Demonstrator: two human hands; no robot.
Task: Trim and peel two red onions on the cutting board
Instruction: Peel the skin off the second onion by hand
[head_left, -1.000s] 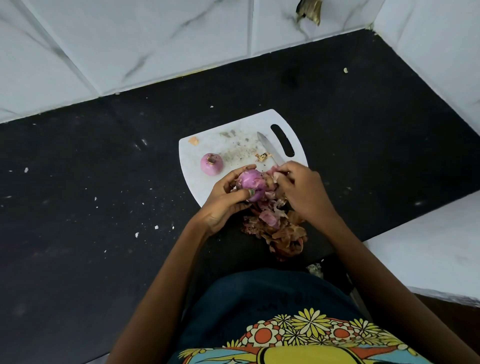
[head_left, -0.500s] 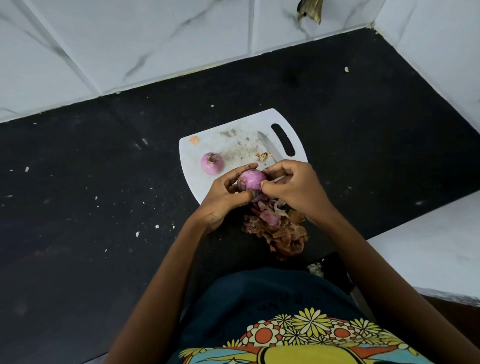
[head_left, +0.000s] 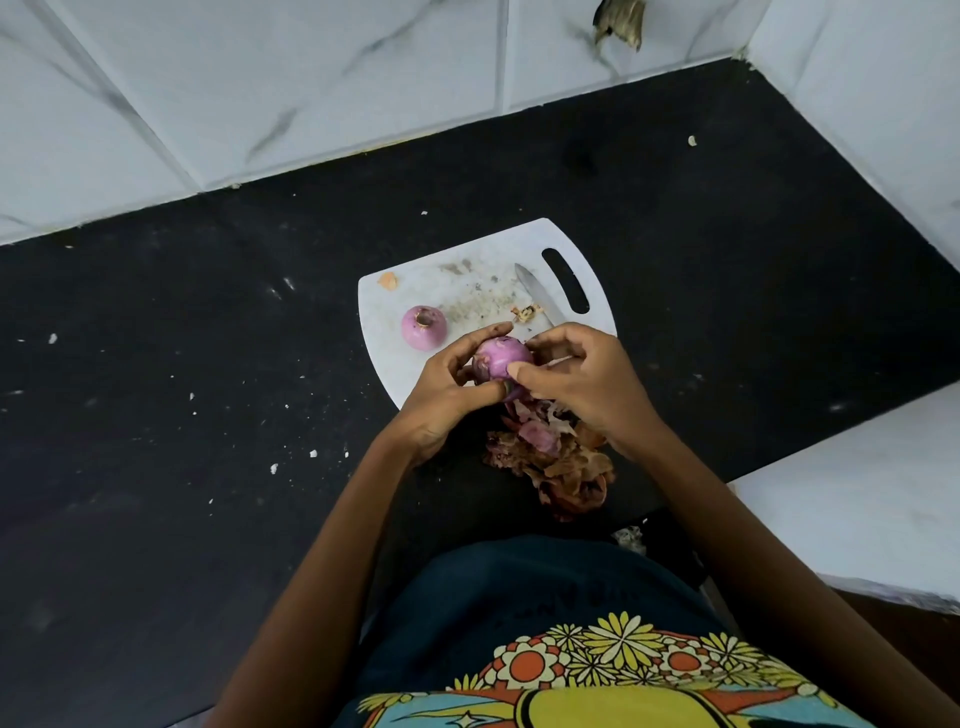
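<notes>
I see the white cutting board (head_left: 483, 291) holding one peeled onion (head_left: 423, 327), cut end up. My left hand (head_left: 447, 395) and right hand (head_left: 582, 379) both grip the other onion (head_left: 501, 356).

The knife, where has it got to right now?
In the head view the knife lies on the white cutting board, on its right side beside the handle slot, just beyond the right hand, which partly hides it.

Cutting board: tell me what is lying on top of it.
On the cutting board lie one peeled onion, a knife, and small scraps. Both hands cover its near corner, so anything there is hidden.
</notes>
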